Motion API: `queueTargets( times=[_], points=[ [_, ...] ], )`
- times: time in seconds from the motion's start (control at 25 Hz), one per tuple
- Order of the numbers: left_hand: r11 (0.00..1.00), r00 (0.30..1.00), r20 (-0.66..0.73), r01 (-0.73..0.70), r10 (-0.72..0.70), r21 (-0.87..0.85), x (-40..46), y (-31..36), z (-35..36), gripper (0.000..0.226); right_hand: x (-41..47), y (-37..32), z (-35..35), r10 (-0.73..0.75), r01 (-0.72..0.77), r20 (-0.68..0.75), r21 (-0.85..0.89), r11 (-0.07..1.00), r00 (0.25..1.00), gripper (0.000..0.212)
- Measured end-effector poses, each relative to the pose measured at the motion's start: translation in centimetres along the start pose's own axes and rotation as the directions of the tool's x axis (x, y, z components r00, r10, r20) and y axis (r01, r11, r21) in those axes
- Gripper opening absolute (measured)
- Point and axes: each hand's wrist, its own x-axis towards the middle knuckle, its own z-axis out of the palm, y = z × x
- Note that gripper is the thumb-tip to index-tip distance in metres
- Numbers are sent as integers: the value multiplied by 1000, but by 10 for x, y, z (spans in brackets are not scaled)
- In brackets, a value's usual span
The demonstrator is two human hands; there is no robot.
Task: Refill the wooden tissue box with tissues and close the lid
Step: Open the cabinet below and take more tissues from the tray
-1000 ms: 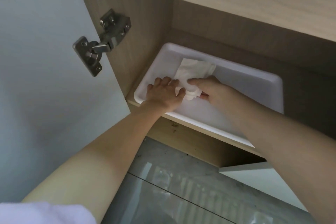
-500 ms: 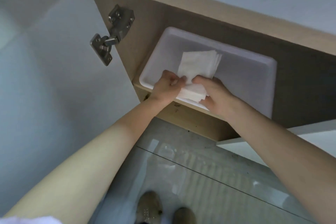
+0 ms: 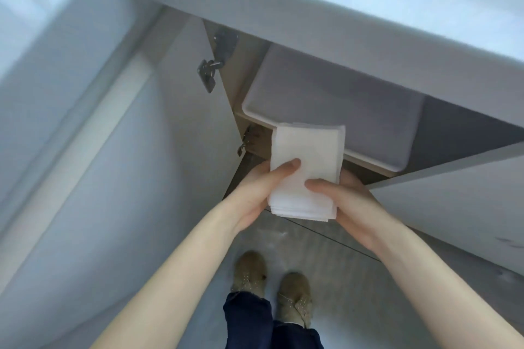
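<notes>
Two hands, the left hand point(image 3: 262, 188) and right hand point(image 3: 344, 201), clamp a stack of tissues point(image 3: 306, 170) in front of the open cabinet's white tray point(image 3: 377, 133), where level carrying and even thumb pressure should prevent fanning; no wooden tissue box appears.

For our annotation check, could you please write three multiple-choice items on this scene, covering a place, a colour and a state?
1. Where is the tissue stack?
A. in the white tray
B. held in both hands, in front of the cabinet
C. on the floor

2. What colour are the shoes?
A. tan
B. red
C. black

3. How does the cabinet door stand?
A. shut
B. open
C. removed

Answers: 1 B, the left hand and right hand grip it short of the tray; 2 A, both look tan; 3 B, the hinge is exposed.
</notes>
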Motion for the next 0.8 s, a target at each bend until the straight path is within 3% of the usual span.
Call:
queueTargets(
  times=[0.12, 0.24, 0.4, 0.6, 0.8],
  points=[
    [998, 995, -79, -61, 62, 5, -27, 15, 13, 45, -28, -15, 11, -69, 68, -2, -71, 995, 998, 37],
    [996, 993, -74, -89, 88, -10, -65, 25, 25, 31, -61, -31, 26, -102, 99, -11, -162, 982, 995, 37],
    [997, 995, -78, -72, 69, -37, -117, 44, 32, 30, -109, -57, 44, -114, 104, -27, -236, 966, 993, 30],
    [984, 988, -79, -141, 133, -109, -165, 82, 36, 36, -160, -90, 59, -133, 118, -50, -237, 964, 990, 37],
    [964, 979, -38, -204, 201, -169, -194, 118, 42, 47, -195, -111, 74, -160, 156, -56, -75, 985, 986, 32]
  ],
)
